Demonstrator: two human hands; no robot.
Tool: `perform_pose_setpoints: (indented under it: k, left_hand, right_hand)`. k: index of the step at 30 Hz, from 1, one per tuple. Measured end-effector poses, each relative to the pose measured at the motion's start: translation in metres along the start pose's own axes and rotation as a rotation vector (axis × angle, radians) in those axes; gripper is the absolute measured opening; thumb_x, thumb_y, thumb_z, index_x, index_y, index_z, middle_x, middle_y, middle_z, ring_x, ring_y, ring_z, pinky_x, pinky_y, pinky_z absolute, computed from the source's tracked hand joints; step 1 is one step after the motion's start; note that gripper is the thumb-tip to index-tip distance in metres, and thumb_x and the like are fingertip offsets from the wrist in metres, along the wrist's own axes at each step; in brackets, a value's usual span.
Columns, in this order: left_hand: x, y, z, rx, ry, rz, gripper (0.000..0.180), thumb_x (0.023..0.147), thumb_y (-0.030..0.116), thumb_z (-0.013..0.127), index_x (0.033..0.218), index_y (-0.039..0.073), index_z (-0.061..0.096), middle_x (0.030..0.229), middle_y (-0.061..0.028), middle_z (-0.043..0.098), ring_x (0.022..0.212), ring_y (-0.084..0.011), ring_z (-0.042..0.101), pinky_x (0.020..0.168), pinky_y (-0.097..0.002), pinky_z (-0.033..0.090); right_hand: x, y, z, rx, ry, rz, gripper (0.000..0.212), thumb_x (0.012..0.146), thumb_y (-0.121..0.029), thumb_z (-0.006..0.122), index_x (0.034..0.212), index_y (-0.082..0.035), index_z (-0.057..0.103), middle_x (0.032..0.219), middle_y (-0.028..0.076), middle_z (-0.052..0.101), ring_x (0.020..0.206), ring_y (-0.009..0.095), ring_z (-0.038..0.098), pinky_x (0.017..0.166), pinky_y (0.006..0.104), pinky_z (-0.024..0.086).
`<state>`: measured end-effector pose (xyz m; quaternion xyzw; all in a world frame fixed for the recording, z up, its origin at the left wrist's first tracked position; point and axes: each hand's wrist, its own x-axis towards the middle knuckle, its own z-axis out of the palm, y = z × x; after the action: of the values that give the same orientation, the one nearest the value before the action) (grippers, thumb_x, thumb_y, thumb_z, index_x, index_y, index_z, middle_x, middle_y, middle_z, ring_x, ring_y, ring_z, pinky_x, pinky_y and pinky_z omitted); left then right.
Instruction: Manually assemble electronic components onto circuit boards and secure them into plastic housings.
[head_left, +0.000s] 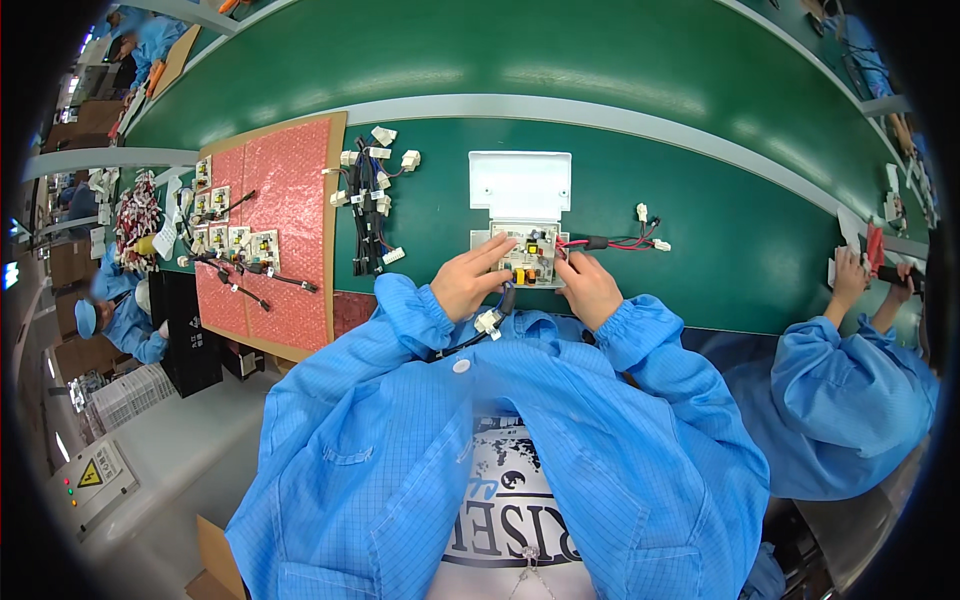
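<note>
Green bench (700,260): both hands (470,280) (590,290) pressing circuit board (530,255).

One white housing (520,185), one circuit board (530,255), one pink mat (285,200), two hands (470,280).

Blue gridded smock, elastic-cuffed sleeves
</note>
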<state>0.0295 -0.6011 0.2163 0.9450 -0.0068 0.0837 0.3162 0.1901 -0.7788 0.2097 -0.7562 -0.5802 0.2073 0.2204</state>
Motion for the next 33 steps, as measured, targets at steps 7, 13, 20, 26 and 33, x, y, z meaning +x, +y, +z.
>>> perform_pose_setpoints:
  k: [7,13,20,26,33]
  left_hand:
    - [0.003,0.002,0.006,0.143,-0.038,-0.02,0.02,0.063,0.001,0.061,0.082,0.001,0.053,0.125,-0.0176,0.044,0.117,-0.0318,0.043,0.092,-0.038,0.041]
    - [0.01,0.011,0.002,0.187,-0.136,-0.042,0.023,0.063,-0.005,0.055,0.084,0.001,0.047,0.123,-0.0217,0.044,0.119,-0.0311,0.039,0.102,-0.0459,0.026]
    - [0.001,-0.004,-0.01,-0.164,0.104,-0.186,0.041,0.057,-0.009,0.046,0.096,0.002,0.049,0.114,-0.0201,0.049,0.11,-0.0323,0.045,0.096,-0.0423,0.032]
    - [0.003,-0.036,0.033,-0.471,0.282,-0.91,0.058,0.069,0.034,0.072,0.107,-0.004,0.051,0.099,-0.016,0.058,0.087,-0.0227,0.057,0.078,-0.0331,0.045]
    - [0.033,-0.044,0.028,-0.281,0.032,-1.117,0.062,0.061,0.044,0.074,0.095,-0.005,0.06,0.094,-0.0212,0.061,0.087,-0.0263,0.059,0.078,-0.0341,0.045]
  right_hand:
    - [0.0,0.0,-0.001,0.016,-0.003,-0.004,0.047,0.06,-0.001,0.068,0.102,-0.003,0.046,0.094,0.013,0.048,0.09,0.032,0.05,0.076,0.0373,0.045]
    - [-0.003,0.003,0.009,-0.036,-0.014,-0.003,0.055,0.062,0.0,0.066,0.112,-0.003,0.043,0.096,0.015,0.047,0.093,0.03,0.049,0.078,0.0364,0.045]
    - [-0.006,0.007,0.014,-0.066,0.033,-0.03,0.061,0.065,-0.001,0.063,0.121,-0.003,0.041,0.097,0.015,0.047,0.09,0.03,0.05,0.077,0.0366,0.045]
    - [0.005,-0.003,0.005,-0.164,-0.061,0.01,0.056,0.066,-0.002,0.063,0.119,-0.003,0.043,0.092,0.014,0.048,0.088,0.029,0.051,0.074,0.0367,0.046]
    - [0.003,-0.006,0.01,-0.211,-0.098,0.047,0.056,0.065,-0.003,0.064,0.118,-0.001,0.045,0.09,0.014,0.047,0.086,0.029,0.051,0.072,0.0359,0.046]
